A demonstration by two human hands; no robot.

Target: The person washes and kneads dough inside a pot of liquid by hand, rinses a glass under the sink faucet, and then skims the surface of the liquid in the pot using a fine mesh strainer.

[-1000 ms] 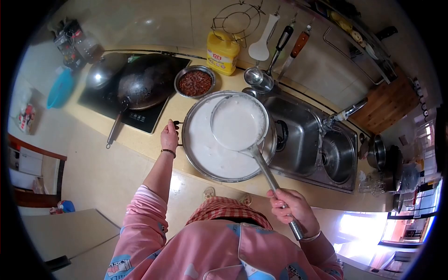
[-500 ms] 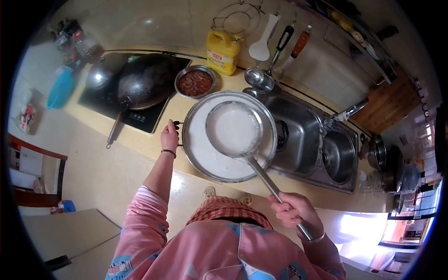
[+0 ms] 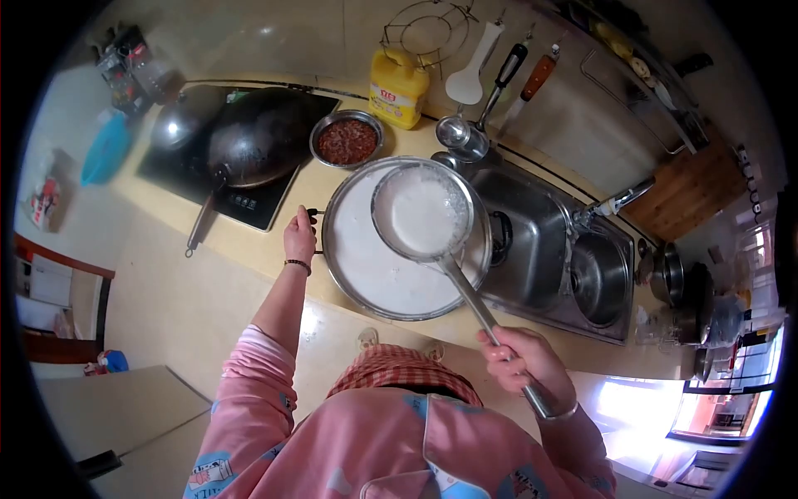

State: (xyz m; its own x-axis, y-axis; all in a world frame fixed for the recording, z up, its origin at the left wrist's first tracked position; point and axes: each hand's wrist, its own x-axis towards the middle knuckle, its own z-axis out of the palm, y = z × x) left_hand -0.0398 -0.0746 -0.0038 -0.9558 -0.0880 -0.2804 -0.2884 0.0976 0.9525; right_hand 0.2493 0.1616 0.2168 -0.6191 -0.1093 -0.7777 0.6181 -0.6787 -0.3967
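Observation:
A wide, round metal pot [image 3: 399, 317] stands on the counter, filled with thin white batter or a similar white liquid [image 3: 357, 262]. My left hand [image 3: 300, 236] is closed round the black-gripped handle on its left side. In my right hand [image 3: 525, 367] is the long handle of a big metal ladle [image 3: 472, 293], fingers wrapped round it. The ladle's bowl lies over the pot, with some of the white liquid in it and bubbles along its inner right side. Whether its underside touches the liquid I cannot tell.
Behind the pot are a metal bowl of chunky red sauce [image 3: 347, 141] and a yellow jug [image 3: 397, 90]. A dark wok [image 3: 259, 137] sits on the cooktop [image 3: 249, 202] at left. To the right is a double sink [image 3: 528, 220]; utensils hang on the wall above.
The ladle's bowl has shifted slightly right and up in the view. Less white liquid shows in it, and more of its inner wall is bare. Both hands keep their holds.

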